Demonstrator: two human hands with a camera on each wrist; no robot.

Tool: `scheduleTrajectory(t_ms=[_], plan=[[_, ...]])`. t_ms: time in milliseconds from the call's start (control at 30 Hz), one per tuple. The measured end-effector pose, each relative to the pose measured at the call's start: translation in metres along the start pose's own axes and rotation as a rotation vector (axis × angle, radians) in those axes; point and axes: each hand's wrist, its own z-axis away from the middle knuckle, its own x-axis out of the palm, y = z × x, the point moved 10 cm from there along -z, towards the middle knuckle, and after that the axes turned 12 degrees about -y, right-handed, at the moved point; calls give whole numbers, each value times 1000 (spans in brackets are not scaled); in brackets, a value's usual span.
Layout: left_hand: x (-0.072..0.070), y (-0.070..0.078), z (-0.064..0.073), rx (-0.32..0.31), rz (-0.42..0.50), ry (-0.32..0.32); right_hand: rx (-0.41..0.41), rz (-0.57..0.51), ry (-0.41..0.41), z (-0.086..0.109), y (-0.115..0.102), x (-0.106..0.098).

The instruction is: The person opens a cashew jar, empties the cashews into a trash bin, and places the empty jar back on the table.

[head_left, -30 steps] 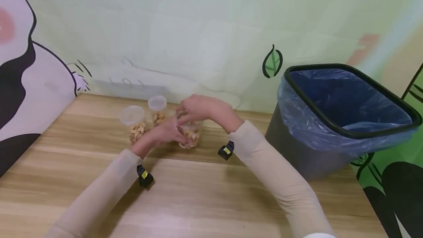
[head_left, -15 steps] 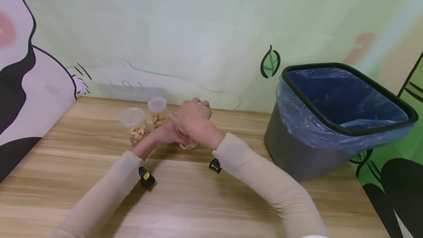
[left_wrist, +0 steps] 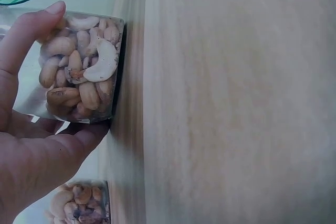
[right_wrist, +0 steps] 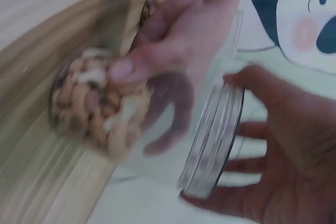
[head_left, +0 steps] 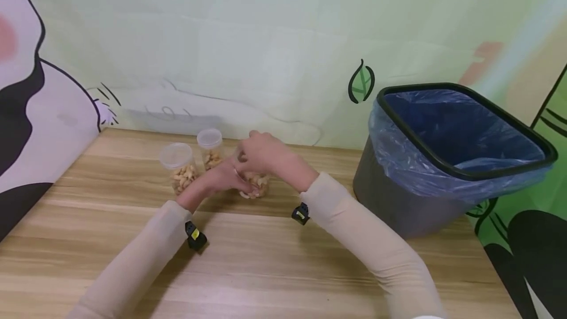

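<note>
My left hand point(head_left: 223, 175) grips the lower part of a clear jar point(head_left: 260, 183) of cashews that stands on the table. In the left wrist view, my thumb lies along the side of this jar and the cashews point(left_wrist: 84, 72) fill its lower part. My right hand point(right_wrist: 296, 150) is above, fingers and thumb curled round the clear ridged lid point(right_wrist: 214, 135) on the jar's mouth. From the head view, both hands hide the lid. Two more lidded jars stand just left of the hands: a wide one point(head_left: 180, 174) in front and a narrower one point(head_left: 211, 149) behind.
A grey bin point(head_left: 390, 196) with a black rim and a blue bag liner point(head_left: 403, 159) stands on the right of the wooden table point(head_left: 266, 265). A printed cloth backdrop point(head_left: 283, 53) rises behind the table's back edge.
My right hand has turned at the wrist over the jar's top, rolling over and then back, and its fingers are round the lid. The left hand and the other jars have stayed in place.
</note>
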Motion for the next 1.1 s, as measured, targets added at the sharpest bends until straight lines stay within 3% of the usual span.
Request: scheduleTrajectory(t_ms=[133,233,300,467,567,667,867,1100], plan=[[-2,0,-2,5,-58,5,-167,5,-33,3,-3,2],[-3,-2,-1,-23,-74,7,-197,-20,-46,5,-2,3],[-3,-4,1,-53,-61,15,-145,-33,-18,6,0,1],[-4,-7,3,-89,-37,42,230,-46,110,11,15,-2],[-3,-7,0,-82,-40,22,391,-14,113,13,17,4],[-2,-7,-2,-70,-57,0,451,21,108,10,13,10],[-8,-2,-1,-30,-115,51,508,109,126,9,10,11],[-6,0,-2,-17,-124,29,441,137,145,7,7,12]])
